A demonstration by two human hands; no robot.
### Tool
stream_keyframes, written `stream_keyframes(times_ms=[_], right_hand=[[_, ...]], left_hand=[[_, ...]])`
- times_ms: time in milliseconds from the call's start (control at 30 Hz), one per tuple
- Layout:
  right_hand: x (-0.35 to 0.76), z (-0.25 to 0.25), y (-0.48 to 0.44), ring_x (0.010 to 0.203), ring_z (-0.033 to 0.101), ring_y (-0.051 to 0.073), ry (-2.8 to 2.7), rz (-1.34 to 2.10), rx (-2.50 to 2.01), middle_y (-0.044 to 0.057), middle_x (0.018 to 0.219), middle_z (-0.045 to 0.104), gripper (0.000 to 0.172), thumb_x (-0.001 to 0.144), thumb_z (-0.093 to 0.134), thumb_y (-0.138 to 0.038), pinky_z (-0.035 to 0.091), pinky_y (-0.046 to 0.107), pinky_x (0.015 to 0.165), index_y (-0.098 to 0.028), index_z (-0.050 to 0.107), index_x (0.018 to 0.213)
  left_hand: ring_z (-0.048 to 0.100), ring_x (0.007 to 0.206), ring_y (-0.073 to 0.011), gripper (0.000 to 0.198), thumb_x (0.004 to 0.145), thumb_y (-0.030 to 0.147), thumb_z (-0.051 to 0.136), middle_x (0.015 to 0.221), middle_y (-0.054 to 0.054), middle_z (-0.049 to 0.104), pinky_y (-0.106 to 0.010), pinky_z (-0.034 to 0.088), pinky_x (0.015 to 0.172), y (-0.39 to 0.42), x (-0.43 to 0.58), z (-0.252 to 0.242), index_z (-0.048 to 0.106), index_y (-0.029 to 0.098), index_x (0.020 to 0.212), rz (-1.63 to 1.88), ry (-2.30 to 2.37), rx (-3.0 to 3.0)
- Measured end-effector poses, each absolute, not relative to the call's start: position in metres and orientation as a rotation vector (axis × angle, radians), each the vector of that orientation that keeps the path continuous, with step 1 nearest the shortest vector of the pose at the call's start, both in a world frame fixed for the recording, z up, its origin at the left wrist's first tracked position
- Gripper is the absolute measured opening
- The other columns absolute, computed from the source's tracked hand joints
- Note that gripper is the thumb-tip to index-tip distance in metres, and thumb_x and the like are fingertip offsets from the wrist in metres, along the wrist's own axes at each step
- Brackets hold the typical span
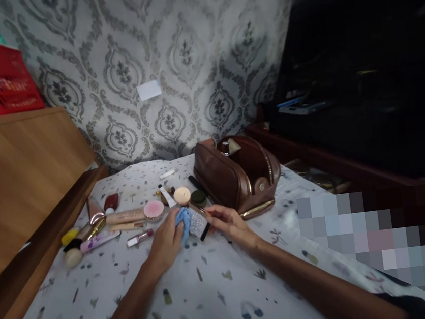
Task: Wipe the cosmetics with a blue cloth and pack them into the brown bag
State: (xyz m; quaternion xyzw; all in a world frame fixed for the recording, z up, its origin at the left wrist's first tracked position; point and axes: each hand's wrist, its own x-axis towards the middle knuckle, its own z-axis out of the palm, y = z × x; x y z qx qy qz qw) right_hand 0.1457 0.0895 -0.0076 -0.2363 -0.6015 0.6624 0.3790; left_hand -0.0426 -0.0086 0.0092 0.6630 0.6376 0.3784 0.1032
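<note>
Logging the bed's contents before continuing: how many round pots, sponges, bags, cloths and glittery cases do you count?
Round pots: 3 (pink compact, cream-lidded pot, dark green pot)
Sponges: 2 (yellow sponge, beige sponge)
Brown leather bag: 1
Blue cloth: 1, in left hand
Glittery case: 1, in right hand
Total: 8

The blue cloth (184, 228) — perhaps a sponge — partly hides the glittery case (197, 222).
</note>
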Motion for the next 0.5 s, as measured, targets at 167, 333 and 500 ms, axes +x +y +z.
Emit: stream_keyframes(times_ms=[167,333,500], right_hand=[[0.147,-0.004,0.086,0.072,0.057,0.015,-1.583,1.667,-0.528,0.002,0.081,0.061,0.045,0.076,0.07,-0.06,0.048,0.027,0.064,-0.019,0.065,0.091],[0.147,-0.003,0.081,0.08,0.059,0.018,-1.643,1.546,-0.471,0.002,0.085,0.062,0.038,0.083,0.062,-0.057,0.05,0.03,0.072,-0.02,0.062,0.091],[0.146,-0.002,0.078,0.069,0.053,0.014,-1.765,1.257,-0.585,-0.003,0.074,0.056,0.01,0.083,0.061,-0.029,0.045,0.025,0.063,-0.02,0.058,0.086]], left_hand=[[0.056,0.125,-0.0281,0.038,0.093,0.037,0.047,0.134,-0.011,0.062,-0.046,0.037,0.112,-0.005,-0.056,0.002,0.06,0.022,0.125,1.213,1.849,1.704],[0.053,0.13,-0.0312,0.038,0.08,0.042,0.066,0.129,-0.007,0.066,-0.05,0.03,0.117,-0.002,-0.073,-0.004,0.069,0.025,0.113,1.333,1.861,1.238],[0.061,0.121,-0.0287,0.032,0.074,0.041,0.073,0.115,-0.006,0.072,-0.045,0.046,0.106,0.007,-0.076,-0.004,0.071,0.026,0.102,1.428,1.8,1.015]])
